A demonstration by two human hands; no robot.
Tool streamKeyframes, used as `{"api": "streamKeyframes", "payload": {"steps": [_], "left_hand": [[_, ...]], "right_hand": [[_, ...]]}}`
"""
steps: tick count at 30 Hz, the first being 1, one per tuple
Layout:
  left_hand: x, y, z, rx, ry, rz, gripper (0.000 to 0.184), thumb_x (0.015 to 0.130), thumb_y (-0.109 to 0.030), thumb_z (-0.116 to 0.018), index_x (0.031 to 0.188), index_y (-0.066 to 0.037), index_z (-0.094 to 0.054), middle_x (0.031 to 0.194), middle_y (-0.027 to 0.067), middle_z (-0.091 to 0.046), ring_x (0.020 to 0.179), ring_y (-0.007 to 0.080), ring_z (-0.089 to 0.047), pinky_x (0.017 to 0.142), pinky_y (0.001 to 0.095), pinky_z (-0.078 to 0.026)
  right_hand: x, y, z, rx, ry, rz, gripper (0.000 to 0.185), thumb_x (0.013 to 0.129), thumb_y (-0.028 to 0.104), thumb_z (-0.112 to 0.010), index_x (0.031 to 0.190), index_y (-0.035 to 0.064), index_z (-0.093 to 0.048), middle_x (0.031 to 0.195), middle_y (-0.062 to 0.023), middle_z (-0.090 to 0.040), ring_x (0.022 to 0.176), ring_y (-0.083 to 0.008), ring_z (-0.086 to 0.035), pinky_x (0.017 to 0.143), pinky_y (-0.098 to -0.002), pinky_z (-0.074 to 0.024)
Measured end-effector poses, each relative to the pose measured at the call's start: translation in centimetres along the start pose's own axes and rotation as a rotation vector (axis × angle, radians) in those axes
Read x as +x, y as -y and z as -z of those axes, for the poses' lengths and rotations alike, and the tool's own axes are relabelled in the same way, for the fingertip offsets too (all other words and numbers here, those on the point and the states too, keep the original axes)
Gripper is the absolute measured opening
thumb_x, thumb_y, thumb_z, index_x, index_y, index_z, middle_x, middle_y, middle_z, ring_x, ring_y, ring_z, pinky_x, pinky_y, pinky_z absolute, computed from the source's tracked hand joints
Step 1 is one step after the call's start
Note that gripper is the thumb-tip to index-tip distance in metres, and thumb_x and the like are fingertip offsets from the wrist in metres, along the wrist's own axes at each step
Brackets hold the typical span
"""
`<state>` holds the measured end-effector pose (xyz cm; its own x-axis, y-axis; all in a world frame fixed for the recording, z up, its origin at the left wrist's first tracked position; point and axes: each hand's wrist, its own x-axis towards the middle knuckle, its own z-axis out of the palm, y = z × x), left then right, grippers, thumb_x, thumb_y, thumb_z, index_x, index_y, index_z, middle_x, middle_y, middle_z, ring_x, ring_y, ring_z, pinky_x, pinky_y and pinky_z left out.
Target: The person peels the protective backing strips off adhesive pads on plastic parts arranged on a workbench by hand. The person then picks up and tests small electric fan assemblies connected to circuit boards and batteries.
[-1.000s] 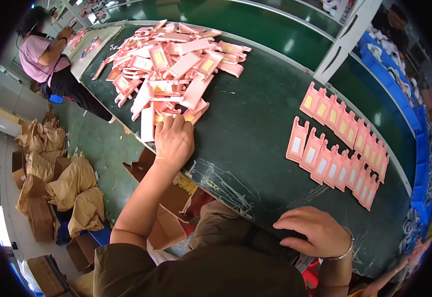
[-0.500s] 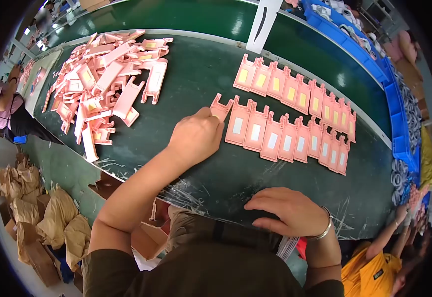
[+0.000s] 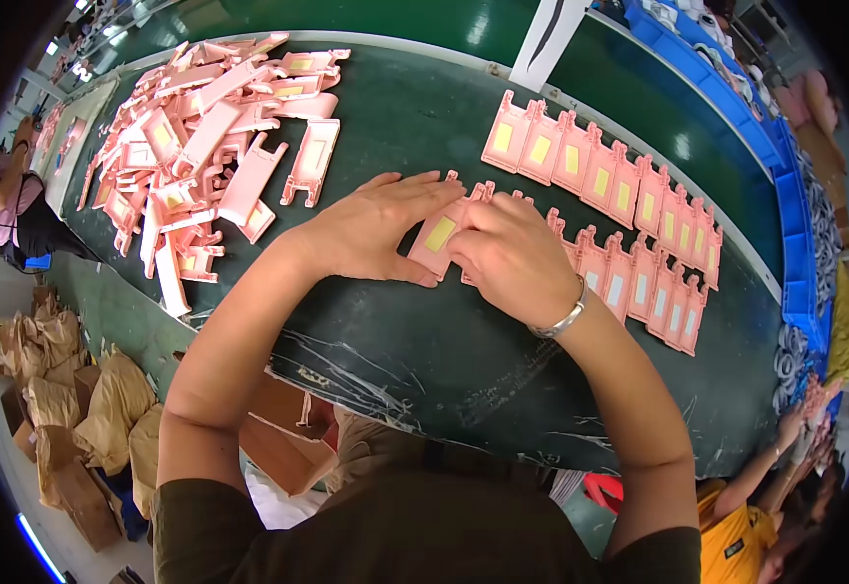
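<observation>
A pink plastic cover (image 3: 436, 237) with a yellow sticker lies on the dark green table, at the left end of the lower row. My left hand (image 3: 364, 232) grips it from the left, fingers along its top and thumb at its bottom edge. Over its right edge is my right hand (image 3: 514, 255), wearing a metal bangle, fingers curled together in a pinch; what they pinch, if anything, is hidden. Lower-row covers (image 3: 617, 277), with white stickers, run off to the right, some hidden behind my right hand. Above them, an overlapping row of covers (image 3: 602, 183) carries yellow stickers.
A jumbled pile of pink covers (image 3: 191, 146) covers the table's left side. Blue bins (image 3: 793, 214) line the far right edge. Cardboard boxes and brown paper bags (image 3: 113, 409) sit on the floor at left. A person in a yellow shirt (image 3: 736, 526) is at lower right.
My right hand has risen from the table's front edge to the cover. My left hand has unfolded from a fist around the cover's end and now spans its left side.
</observation>
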<state>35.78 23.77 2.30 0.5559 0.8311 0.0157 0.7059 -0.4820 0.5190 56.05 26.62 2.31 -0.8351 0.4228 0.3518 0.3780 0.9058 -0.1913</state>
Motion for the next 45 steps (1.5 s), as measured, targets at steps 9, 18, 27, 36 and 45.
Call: {"api": "streamKeyframes", "payload": {"steps": [9, 18, 27, 36, 45], "left_hand": [[0.1, 0.6, -0.3, -0.062, -0.056, 0.015, 0.098, 0.055, -0.028, -0.081, 0.136, -0.005, -0.031, 0.134, 0.0108, -0.042, 0.125, 0.0266, -0.038, 0.105, 0.0428, -0.027], [0.1, 0.5, -0.8, -0.121, -0.078, 0.069, 0.097, 0.056, -0.031, -0.081, 0.135, -0.007, -0.030, 0.134, 0.0110, -0.041, 0.124, 0.0259, -0.040, 0.107, 0.0450, -0.023], [-2.4, 0.1, 1.9, 0.029, -0.921, 0.298, 0.040, 0.074, -0.026, -0.069, 0.103, 0.000, -0.059, 0.101, 0.0166, -0.062, 0.095, 0.0312, -0.058, 0.083, 0.0382, -0.046], [-4.5, 2.3, 0.6, 0.613, -0.461, 0.560, 0.025, 0.072, -0.024, -0.068, 0.088, -0.006, -0.059, 0.081, 0.0087, -0.063, 0.078, 0.0289, -0.059, 0.073, 0.0395, -0.047], [-4.6, 1.2, 2.8, 0.384, -0.140, -0.078, 0.034, 0.070, -0.002, -0.062, 0.104, -0.007, -0.059, 0.105, 0.0086, -0.060, 0.101, 0.0272, -0.055, 0.091, 0.0375, -0.042]], "right_hand": [[1.6, 0.4, -0.7, -0.118, 0.066, 0.130, 0.007, 0.063, 0.012, -0.059, 0.063, 0.0059, -0.061, 0.077, -0.0054, -0.050, 0.082, -0.0186, -0.053, 0.071, -0.0318, -0.0441], [2.2, -1.7, -0.7, 0.123, 0.068, -0.081, 0.008, 0.072, 0.011, -0.060, 0.074, 0.0043, -0.057, 0.079, -0.0098, -0.051, 0.071, -0.0224, -0.058, 0.060, -0.0331, -0.0474], [-3.2, 0.8, 6.2, 0.700, -0.216, -0.453, 0.008, 0.074, -0.004, -0.057, 0.077, 0.0019, -0.052, 0.079, -0.0022, -0.047, 0.062, -0.0073, -0.044, 0.055, -0.0192, -0.0364], [-6.3, 1.3, 6.7, 0.561, -0.467, -0.485, 0.012, 0.073, -0.007, -0.057, 0.081, 0.0008, -0.054, 0.083, -0.0039, -0.047, 0.066, -0.0087, -0.044, 0.058, -0.0205, -0.0379], [-7.0, 0.9, 6.4, 0.624, -0.505, -0.521, 0.010, 0.072, -0.004, -0.058, 0.080, 0.0012, -0.053, 0.080, -0.0041, -0.047, 0.063, -0.0104, -0.044, 0.055, -0.0223, -0.0379]]}}
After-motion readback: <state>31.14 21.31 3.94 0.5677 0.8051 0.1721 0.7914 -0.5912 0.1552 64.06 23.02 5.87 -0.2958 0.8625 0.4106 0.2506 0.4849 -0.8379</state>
